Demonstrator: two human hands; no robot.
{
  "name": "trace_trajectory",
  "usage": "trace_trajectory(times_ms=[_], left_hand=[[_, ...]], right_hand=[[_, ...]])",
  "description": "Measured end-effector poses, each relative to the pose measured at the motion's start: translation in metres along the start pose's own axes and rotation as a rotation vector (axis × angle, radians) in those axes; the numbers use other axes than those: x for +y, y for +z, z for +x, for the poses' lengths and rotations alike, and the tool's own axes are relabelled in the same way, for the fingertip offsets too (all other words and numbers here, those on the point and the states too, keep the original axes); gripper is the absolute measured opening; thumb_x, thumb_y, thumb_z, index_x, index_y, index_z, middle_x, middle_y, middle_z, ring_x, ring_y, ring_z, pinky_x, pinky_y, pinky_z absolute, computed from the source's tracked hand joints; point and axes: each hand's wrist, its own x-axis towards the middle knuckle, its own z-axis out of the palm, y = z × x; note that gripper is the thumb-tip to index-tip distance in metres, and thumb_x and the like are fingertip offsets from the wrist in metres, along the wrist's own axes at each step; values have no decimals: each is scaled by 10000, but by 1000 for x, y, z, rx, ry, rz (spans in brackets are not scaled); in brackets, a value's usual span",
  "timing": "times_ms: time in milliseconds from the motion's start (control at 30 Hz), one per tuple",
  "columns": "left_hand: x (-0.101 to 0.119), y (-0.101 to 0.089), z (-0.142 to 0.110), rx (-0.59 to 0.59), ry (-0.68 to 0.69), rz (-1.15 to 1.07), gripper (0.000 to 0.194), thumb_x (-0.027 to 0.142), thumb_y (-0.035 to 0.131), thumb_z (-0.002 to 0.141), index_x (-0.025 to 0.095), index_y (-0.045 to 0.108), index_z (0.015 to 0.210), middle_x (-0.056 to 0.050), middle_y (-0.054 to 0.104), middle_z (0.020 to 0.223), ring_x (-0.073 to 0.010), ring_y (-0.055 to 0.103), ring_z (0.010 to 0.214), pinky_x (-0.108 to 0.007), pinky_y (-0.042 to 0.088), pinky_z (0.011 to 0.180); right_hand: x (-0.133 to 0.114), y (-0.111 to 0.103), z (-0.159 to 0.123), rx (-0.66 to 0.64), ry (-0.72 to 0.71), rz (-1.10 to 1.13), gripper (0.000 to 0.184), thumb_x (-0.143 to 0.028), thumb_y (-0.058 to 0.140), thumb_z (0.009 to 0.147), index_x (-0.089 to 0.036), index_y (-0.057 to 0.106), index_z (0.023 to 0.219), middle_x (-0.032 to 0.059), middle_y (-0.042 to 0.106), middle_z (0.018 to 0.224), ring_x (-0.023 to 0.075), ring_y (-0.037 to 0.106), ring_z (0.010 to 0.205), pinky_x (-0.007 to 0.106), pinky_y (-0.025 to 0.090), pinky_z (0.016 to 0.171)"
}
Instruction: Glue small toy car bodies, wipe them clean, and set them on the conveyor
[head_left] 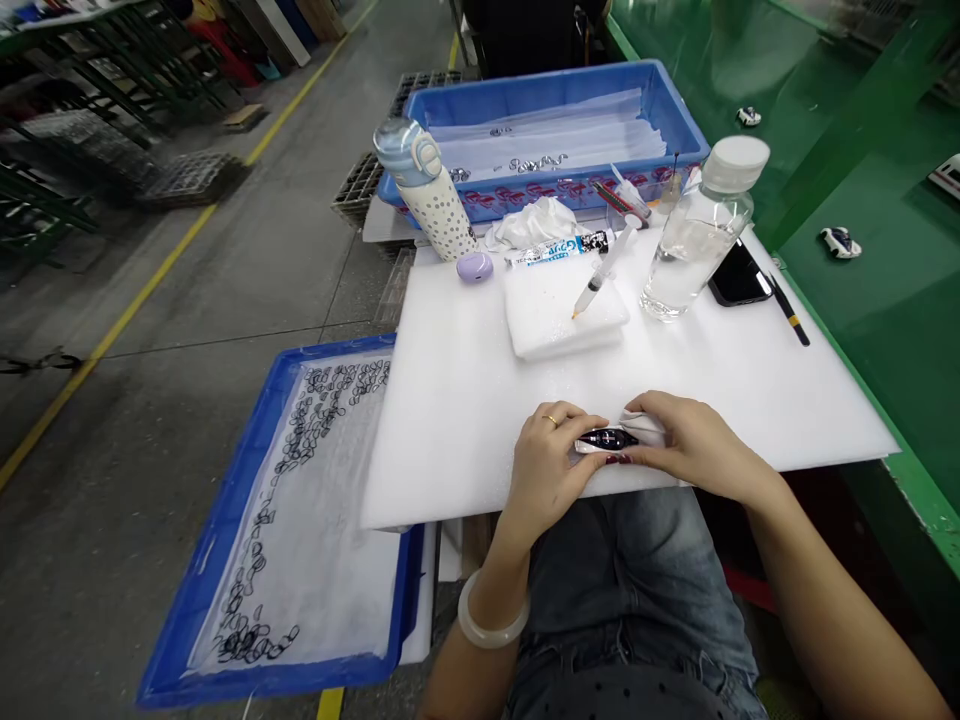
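Both my hands meet at the front edge of a white foam board. My left hand, with a ring and a pale bangle on the wrist, pinches a small dark toy-car-shaped part. My right hand curls over the same part from the right, and a bit of white cloth shows under its fingers. Further back lies a syringe-style applicator on a white foam pad, behind it a glue tube.
A clear water bottle, a dotted flask, a black phone, a pen and a crumpled tissue stand at the back. A blue bin is behind; a blue tray with several dark rings sits left. Green table on the right.
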Motion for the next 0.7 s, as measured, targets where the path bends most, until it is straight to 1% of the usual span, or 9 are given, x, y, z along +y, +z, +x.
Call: trace_trajectory(times_ms=[33,67,133,200,233,300,367,533,700], left_hand=[[0,0,0,-2,1,-2,243,213,776,789,245,706,1020,-25,658,980,-224,574,983,-388,471,878],[0,0,0,-2,4,-4,230,217,768,799,245,705,1018,-25,659,983,-223,574,982,-386,470,880],[0,1,-1,4,13,0,207,228,744,824,240,703,1026,-28,662,994,-221,573,985,-386,468,888],[0,2,-1,16,19,15,198,231,715,850,229,701,1048,-36,664,1001,-222,572,988,-389,467,890],[0,3,-1,19,21,22,195,232,700,863,224,699,1058,-41,665,1004,-224,572,991,-392,467,889],[0,3,-2,24,20,27,190,240,672,884,220,696,1071,-46,668,1006,-227,573,993,-395,471,881],[1,3,-2,24,23,24,181,256,643,905,229,693,1077,-47,670,1005,-226,575,994,-396,475,878],[1,3,-3,31,30,35,174,279,619,920,237,688,1073,-47,669,1013,-233,578,1002,-404,476,884],[2,5,-4,32,24,73,177,281,616,921,225,686,1073,-54,664,1011,-236,568,995,-408,475,883]], right_hand=[[3,-6,0,-22,-41,27,307,-449,648,868,-214,646,1066,44,698,982,207,645,821,299,455,656],[5,-12,0,2,-73,23,327,-455,622,890,-209,644,1104,59,690,1022,217,644,862,317,471,704],[5,-20,-1,191,-100,-113,345,-446,559,934,-199,642,1161,104,660,1130,270,619,994,393,462,821],[2,-20,-6,406,-141,-330,321,-425,547,945,-198,656,1145,134,626,1212,329,564,1108,480,400,904],[-1,-17,-9,441,-185,-405,296,-420,560,941,-202,665,1111,133,624,1221,339,550,1130,503,369,926],[-8,-6,-17,397,-285,-460,257,-428,595,930,-211,661,1052,111,654,1168,307,578,1086,497,339,935],[-13,7,-23,370,-354,-471,259,-431,629,915,-217,638,1062,88,685,1095,263,611,1002,468,336,917],[-11,31,-24,468,-352,-477,144,-241,587,944,-224,629,1080,59,716,1018,208,634,902,419,346,882],[-7,35,-23,488,-381,-423,181,-174,567,939,-219,628,1103,46,726,1003,192,634,853,421,366,885]])
